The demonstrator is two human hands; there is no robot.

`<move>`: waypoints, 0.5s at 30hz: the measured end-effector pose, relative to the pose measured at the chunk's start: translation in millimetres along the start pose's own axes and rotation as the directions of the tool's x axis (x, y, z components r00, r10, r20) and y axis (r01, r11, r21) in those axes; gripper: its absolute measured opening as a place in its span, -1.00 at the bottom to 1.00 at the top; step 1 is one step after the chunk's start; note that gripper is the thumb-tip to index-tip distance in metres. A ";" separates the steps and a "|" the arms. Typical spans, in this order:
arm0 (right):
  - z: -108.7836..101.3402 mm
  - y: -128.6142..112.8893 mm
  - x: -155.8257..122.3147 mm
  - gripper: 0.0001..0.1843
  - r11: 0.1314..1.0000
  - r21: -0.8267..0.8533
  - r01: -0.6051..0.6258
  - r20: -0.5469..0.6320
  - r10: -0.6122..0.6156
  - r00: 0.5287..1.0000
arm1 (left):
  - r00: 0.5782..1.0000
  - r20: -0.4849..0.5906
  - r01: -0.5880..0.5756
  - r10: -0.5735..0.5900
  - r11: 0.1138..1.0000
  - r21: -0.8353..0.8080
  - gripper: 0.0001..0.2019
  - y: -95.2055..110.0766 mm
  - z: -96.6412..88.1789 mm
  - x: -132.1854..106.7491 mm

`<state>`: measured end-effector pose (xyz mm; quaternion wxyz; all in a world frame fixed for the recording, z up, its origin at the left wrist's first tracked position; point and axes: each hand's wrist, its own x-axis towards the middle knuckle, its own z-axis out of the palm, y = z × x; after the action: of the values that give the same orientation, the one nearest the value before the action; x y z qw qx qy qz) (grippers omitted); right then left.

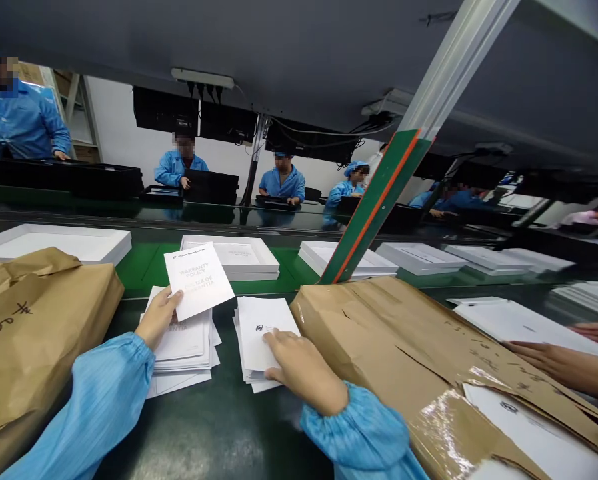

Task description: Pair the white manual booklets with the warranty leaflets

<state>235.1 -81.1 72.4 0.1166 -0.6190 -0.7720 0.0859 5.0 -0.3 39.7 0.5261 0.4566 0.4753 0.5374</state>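
Over the 9 o'clock of two white paper stacks (pixel 181 353), one white warranty leaflet (pixel 199 280) is pinched by the left hand (pixel 159 319); the 3 o'clock stack (pixel 259 321) is pressed by the flattened right hand (pixel 301 370).

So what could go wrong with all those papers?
The left hand pinches the warranty leaflet only near one edge, so it might slip or bend. The leaflet pile under it is fanned out and could slide apart. The right hand might drag two sheets off the white stack.
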 end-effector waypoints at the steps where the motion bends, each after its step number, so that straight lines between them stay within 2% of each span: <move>1: 1.4 -4.3 -1.3 -0.77 1.000 -0.005 0.019 0.000 -0.019 1.000 | 1.000 -0.004 0.002 -0.002 1.000 -0.004 -0.66 0.7 0.5 -0.2; 3: -0.8 -8.4 -2.0 -0.98 0.999 0.011 0.041 0.005 -0.041 0.999 | 1.000 -0.008 0.003 -0.003 1.000 -0.008 -0.68 2.1 1.3 -0.8; 5: -9.1 -5.4 -0.1 -0.89 0.998 0.058 0.036 -0.026 -0.035 0.999 | 1.000 -0.008 -0.008 0.008 1.000 -0.016 -0.70 3.1 1.6 -1.8; 7: -20.5 3.6 4.2 -0.86 0.986 0.167 0.020 -0.154 0.006 0.988 | 1.000 -0.013 -0.022 0.022 0.999 -0.023 -0.70 3.0 1.4 -3.1; 8: -26.0 9.4 7.1 -0.85 0.969 0.246 0.021 -0.252 0.043 0.967 | 0.999 -0.017 -0.029 0.029 0.999 -0.016 -0.70 2.4 1.1 -3.8; 10: -34.3 20.9 13.2 -0.82 0.900 0.432 0.059 -0.439 0.152 0.886 | 0.999 -0.023 -0.048 0.048 0.999 0.020 -0.69 0.4 0.3 -4.7; 12: -37.0 28.9 19.1 -0.79 0.756 0.639 0.139 -0.500 0.272 0.822 | 0.997 -0.020 -0.079 0.081 0.995 0.061 -0.66 -2.1 -0.6 -4.9; 13: -36.1 30.5 21.6 -0.80 0.647 0.741 0.178 -0.473 0.317 0.822 | 0.995 -0.015 -0.098 0.099 0.993 0.073 -0.65 -3.2 -1.1 -4.7; 15: -30.3 27.7 25.6 -0.85 0.375 0.901 0.216 -0.355 0.356 0.864 | 0.992 -0.016 -0.121 0.123 0.990 0.076 -0.65 -4.9 -1.8 -4.0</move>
<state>264.4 -50.4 95.6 0.6313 -0.4793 -0.5033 0.3441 4.0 -4.4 34.7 0.4697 0.4986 0.4719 0.5551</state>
